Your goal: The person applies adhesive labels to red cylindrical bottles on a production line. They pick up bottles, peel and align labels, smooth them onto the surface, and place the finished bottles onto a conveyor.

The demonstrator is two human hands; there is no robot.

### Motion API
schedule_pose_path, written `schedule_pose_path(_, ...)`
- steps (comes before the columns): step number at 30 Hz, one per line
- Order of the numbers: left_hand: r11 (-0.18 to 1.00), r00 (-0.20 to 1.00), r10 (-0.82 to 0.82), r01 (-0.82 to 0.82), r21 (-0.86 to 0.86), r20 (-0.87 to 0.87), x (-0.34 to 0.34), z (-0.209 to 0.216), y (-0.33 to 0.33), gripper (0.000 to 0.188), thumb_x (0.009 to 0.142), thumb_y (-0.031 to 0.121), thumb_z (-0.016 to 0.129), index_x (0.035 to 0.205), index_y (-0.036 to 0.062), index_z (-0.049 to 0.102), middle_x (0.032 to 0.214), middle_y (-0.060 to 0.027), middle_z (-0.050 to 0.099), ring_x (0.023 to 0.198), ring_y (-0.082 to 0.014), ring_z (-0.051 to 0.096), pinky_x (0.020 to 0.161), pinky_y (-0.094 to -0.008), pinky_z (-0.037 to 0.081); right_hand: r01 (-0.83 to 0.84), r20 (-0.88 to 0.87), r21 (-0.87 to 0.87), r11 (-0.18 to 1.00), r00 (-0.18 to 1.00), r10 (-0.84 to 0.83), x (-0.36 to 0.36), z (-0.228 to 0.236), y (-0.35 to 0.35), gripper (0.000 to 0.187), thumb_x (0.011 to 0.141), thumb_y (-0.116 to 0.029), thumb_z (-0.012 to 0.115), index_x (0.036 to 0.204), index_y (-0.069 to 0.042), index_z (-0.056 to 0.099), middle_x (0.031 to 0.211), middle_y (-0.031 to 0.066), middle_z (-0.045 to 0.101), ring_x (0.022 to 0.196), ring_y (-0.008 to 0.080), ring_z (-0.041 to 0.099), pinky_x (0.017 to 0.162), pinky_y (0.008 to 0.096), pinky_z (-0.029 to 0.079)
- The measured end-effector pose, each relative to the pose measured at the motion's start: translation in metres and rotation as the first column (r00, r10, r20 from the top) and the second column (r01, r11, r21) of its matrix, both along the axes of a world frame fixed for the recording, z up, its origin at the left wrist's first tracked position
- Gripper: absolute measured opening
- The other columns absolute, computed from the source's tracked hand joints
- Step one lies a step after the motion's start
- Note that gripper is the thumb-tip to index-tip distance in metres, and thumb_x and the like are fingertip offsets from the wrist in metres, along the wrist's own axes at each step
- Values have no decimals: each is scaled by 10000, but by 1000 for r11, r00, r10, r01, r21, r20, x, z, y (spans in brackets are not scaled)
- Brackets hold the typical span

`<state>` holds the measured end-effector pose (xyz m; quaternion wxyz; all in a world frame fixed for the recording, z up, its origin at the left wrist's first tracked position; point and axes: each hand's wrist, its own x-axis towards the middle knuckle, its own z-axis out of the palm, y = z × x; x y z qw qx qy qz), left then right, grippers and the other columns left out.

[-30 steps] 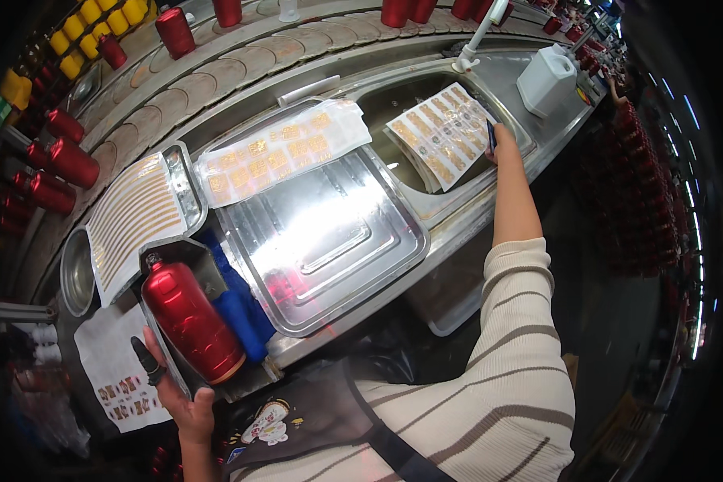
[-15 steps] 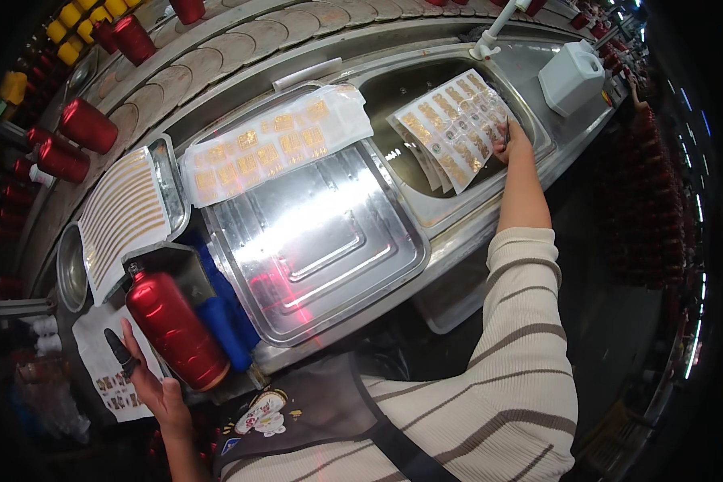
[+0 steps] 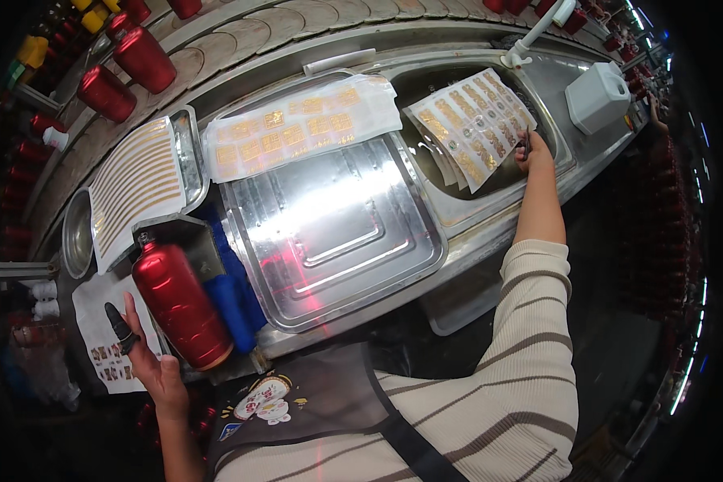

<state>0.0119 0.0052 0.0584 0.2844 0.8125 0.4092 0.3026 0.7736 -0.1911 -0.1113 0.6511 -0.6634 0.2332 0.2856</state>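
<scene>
My right hand (image 3: 533,151) reaches out to the far right and pinches the edge of a sheet of gold and green stickers (image 3: 470,120), which hangs over a sunken steel basin (image 3: 450,205). My left hand (image 3: 149,357) is low at the left with fingers spread, a black cover on one fingertip, resting against the side of a red metal cylinder (image 3: 177,301) that lies on the bench. A paper sheet of small stickers (image 3: 104,341) lies just beyond that hand.
A large shiny steel tray (image 3: 329,241) fills the middle, with a plastic-covered sheet of gold labels (image 3: 297,128) at its far edge. A smaller tray (image 3: 186,153) with gold strip stickers sits left. Blue cloth (image 3: 233,297), a white jug (image 3: 596,96), several red cylinders (image 3: 104,90) line the back.
My right hand has drawn the sticker sheet a little further right over the basin. My left hand stays beside the red cylinder, fingers opening slightly. The view has shifted.
</scene>
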Motion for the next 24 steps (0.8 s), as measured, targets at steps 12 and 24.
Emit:
schedule_pose_path(12,1000,995,25,-23,-19,94,-11,-5,-3,904,962,562,524,1508,-108,260,1592,-241,292,1489,-320,273,1214,-428,166,-79,165,-77,994,982,90,2,-20,35,195,794,-332,724,754,-175,616,586,4,432,463,148,399,402,267,290)
schedule_pose_path(24,998,982,36,-27,-51,185,-39,-4,7,781,990,446,578,1502,-65,284,1579,-235,318,1460,-317,331,1177,-405,273,-66,223,-134,989,970,94,109,-64,14,165,820,-377,712,874,-225,680,585,-21,507,414,144,454,348,252,342)
